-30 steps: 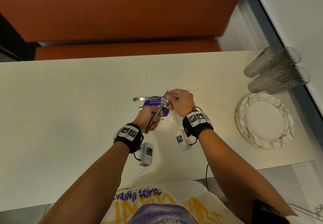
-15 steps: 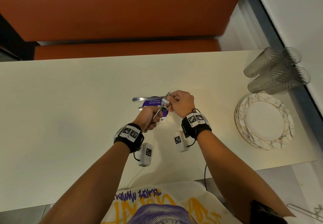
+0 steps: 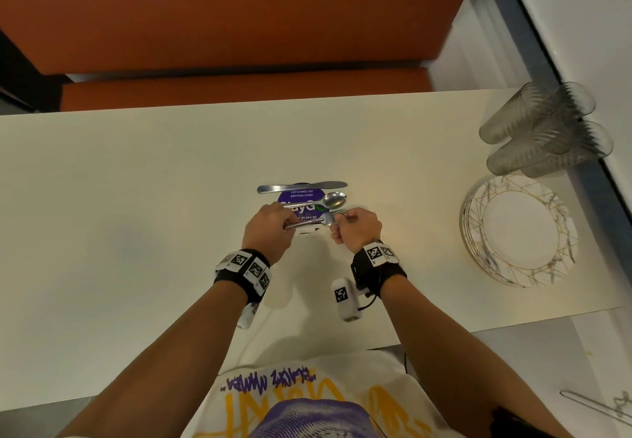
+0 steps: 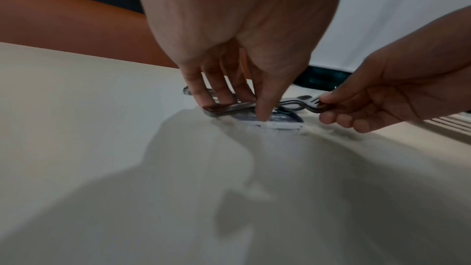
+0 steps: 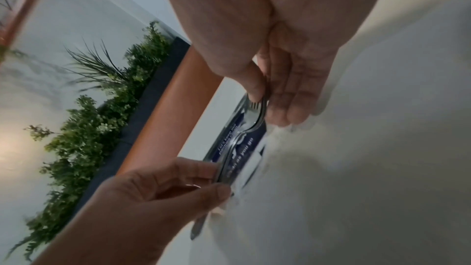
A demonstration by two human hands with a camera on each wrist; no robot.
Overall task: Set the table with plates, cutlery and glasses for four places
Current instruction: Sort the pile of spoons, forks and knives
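A stack of steel forks (image 3: 309, 221) lies low over the table (image 3: 136, 198), handles left and tines right. My left hand (image 3: 278, 225) pinches the handles (image 4: 226, 108) between fingers and thumb. My right hand (image 3: 342, 223) pinches the tine end (image 5: 256, 108) with thumb against fingers. Just beyond the forks lie a spoon (image 3: 333, 199) and a knife (image 3: 301, 187), both across a round purple sticker (image 3: 301, 196). A stack of gold-veined white plates (image 3: 519, 229) sits at the right, with several ribbed glasses (image 3: 543, 129) behind it.
An orange bench seat (image 3: 239, 88) runs along the table's far edge. A wall (image 3: 581, 27) borders the table on the right, close to the glasses. Green plants (image 5: 89, 128) line the wall beyond the bench. Bare tabletop spreads to the left.
The forks were held tilted up off the table; both hands have brought them down flat across the sticker. The spoon, hidden before, now shows.
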